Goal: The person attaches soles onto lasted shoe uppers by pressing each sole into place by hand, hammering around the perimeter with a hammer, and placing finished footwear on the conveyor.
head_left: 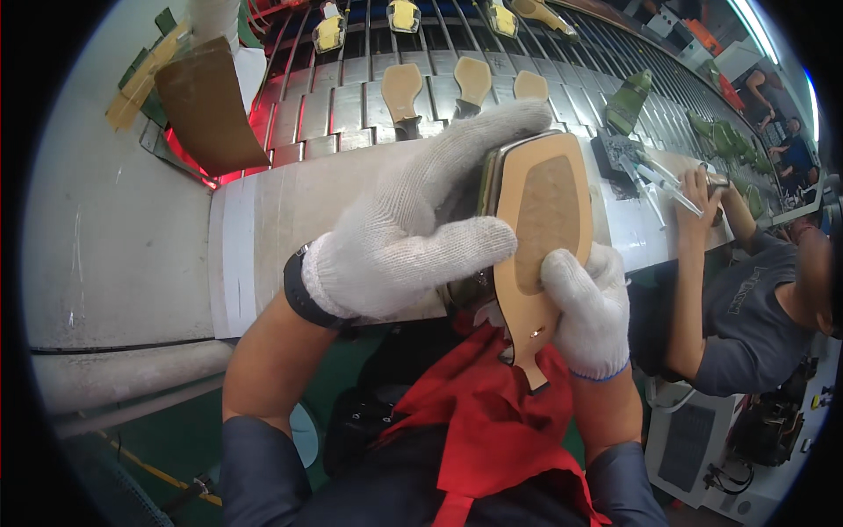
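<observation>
A shoe [549,198] is held up in front of me, its tan sole facing me. The sole has a browner, rippled patch in its forepart and narrows to a strip at the heel end. My right hand [593,307], in a white knit glove, closes round its right edge, thumb pressed on the sole. My gloved left hand [404,224] clasps its left side, the thumb at the sole's edge and the fingers reaching along the far toe end. The shoe's upper is mostly hidden behind the sole.
Beyond the worktable [285,211] runs a metal slat conveyor [347,110] carrying tan soles [402,90], yellow-topped pieces [404,16] and a green shoe-shaped piece [629,101]. A brown sheet [211,105] stands at left. A co-worker [746,299] handles something at right, near a dark block [615,158].
</observation>
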Tool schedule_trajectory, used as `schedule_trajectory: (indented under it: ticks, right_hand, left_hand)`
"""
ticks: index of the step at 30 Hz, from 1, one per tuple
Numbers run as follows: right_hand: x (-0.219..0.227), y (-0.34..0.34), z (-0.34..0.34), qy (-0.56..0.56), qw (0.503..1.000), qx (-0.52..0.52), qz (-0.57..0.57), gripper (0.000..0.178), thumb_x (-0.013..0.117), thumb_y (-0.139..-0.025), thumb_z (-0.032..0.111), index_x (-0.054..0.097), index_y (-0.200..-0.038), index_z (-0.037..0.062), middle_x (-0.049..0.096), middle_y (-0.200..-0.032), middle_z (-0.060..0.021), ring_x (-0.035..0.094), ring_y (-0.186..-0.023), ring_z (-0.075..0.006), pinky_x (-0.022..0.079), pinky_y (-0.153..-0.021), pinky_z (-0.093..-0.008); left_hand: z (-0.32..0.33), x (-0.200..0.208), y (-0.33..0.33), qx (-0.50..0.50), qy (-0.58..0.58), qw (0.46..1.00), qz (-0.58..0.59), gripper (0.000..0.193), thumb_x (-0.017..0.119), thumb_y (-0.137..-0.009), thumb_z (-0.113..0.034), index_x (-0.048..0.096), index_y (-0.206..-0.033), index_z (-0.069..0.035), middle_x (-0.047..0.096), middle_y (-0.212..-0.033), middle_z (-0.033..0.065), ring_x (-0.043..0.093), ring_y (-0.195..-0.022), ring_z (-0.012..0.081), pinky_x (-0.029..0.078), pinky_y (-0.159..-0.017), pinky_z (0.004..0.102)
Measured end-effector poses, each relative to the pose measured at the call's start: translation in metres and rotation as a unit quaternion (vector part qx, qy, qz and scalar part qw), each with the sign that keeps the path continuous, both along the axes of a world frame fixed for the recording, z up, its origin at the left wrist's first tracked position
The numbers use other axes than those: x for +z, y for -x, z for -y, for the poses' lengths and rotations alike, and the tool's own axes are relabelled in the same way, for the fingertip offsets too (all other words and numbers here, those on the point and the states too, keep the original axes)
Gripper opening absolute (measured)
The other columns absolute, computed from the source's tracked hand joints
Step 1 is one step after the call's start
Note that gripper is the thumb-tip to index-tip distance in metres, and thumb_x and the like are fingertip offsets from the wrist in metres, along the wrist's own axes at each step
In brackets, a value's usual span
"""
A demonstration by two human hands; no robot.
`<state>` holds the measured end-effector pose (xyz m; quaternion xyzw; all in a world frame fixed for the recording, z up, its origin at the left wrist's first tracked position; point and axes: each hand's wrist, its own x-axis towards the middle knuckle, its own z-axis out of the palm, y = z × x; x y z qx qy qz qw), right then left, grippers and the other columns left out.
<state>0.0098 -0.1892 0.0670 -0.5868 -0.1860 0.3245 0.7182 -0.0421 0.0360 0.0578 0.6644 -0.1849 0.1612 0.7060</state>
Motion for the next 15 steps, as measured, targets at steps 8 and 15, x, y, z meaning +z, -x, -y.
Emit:
schedule_trajectory:
  ticks: [8, 15]
  right_hand:
    - [-0.017, 0.022, 0.019, 0.025, 0.989, 0.088, 0.112, 0.035, 0.062, -0.11, 0.02, 0.075, -0.087, -0.0033, 0.076, -0.077, -0.0076, 0.069, -0.066, -0.0113, 0.053, -0.057, -0.0299]
    - [-0.018, 0.044, 0.004, -0.008, 0.915, 0.111, 0.388, 0.023, 0.077, -0.1, 0.02, 0.075, -0.085, 0.0028, 0.058, -0.063, -0.012, 0.062, -0.056, -0.0336, 0.049, -0.053, -0.0421]
  left_hand:
    - [0.024, 0.004, 0.041, 0.055, 0.159, 0.983, -0.072, 0.058, 0.069, -0.102, -0.034, 0.061, -0.145, 0.004, 0.069, -0.142, 0.0294, 0.072, -0.128, 0.0331, 0.057, -0.112, 0.0483]
    - [0.034, 0.021, 0.085, 0.169, 0.124, 0.975, -0.072, 0.031, 0.078, -0.1, -0.021, 0.053, -0.105, -0.004, 0.073, -0.124, 0.0358, 0.078, -0.112, 0.0385, 0.067, -0.095, 0.0523]
